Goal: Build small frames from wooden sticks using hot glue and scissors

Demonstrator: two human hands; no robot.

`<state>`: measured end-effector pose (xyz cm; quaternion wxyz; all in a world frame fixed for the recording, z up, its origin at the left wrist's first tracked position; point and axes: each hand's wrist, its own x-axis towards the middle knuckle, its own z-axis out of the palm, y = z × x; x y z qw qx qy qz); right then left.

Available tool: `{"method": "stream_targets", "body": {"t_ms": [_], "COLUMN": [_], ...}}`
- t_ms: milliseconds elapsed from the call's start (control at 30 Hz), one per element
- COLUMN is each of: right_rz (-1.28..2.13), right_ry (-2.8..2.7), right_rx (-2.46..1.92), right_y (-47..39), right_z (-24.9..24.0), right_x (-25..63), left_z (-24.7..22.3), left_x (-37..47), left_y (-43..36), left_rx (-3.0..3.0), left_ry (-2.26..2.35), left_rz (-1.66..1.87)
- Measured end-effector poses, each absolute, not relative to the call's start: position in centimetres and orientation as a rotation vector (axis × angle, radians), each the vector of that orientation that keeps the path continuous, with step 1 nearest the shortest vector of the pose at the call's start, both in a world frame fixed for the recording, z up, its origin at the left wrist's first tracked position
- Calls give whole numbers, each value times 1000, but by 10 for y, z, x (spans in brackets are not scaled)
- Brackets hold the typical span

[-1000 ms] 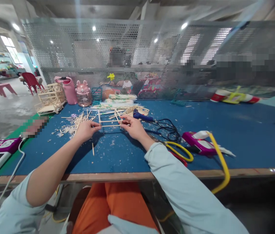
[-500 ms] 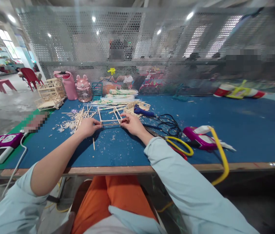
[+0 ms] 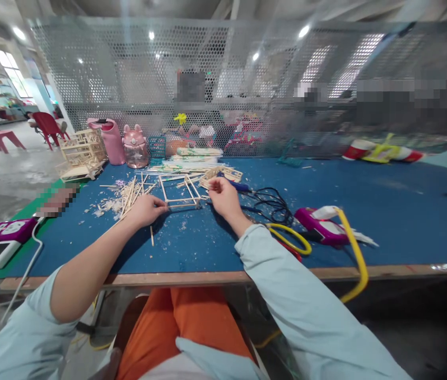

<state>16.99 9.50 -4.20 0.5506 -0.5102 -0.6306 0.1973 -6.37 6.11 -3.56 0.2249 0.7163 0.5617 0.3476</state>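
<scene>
In the head view, the left hand (image 3: 148, 210) has its thumb and fingertips closed on the near left corner of an open wooden stick frame (image 3: 183, 200), which is positioned at the blue tabletop (image 3: 199, 248) between the two hands. The right hand (image 3: 223, 198) is clear of the frame, just beyond its right side, fingers curled toward the thumb; whether anything is pinched there cannot be told. Loose sticks (image 3: 131, 196) lie left of the frame, and a blue glue gun (image 3: 241, 186) lies partly hidden behind the right hand.
</scene>
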Motion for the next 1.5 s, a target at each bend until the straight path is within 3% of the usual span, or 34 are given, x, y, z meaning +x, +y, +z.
{"method": "stream_targets", "body": {"t_ms": [167, 433, 1033, 1300, 1500], "right_rz": [56, -39, 44, 144, 7], "right_ry": [-1624, -1956, -1922, -1871, -2023], "right_rx": [-1654, -2192, -2069, -1679, -1370], "right_y": [110, 148, 143, 59, 6], "right_z": [-14, -26, -5, 18, 10], "right_x": [195, 227, 235, 230, 223], "left_z": [-31, -32, -21, -23, -32], "left_x": [-62, -55, -53, -53, -54], "left_y": [58, 54, 50, 49, 54], "left_rx": [1918, 1793, 1553, 1589, 1653], "left_ry": [1552, 1469, 1500, 1490, 1459], "left_rz": [1045, 1143, 1177, 1187, 1190]}}
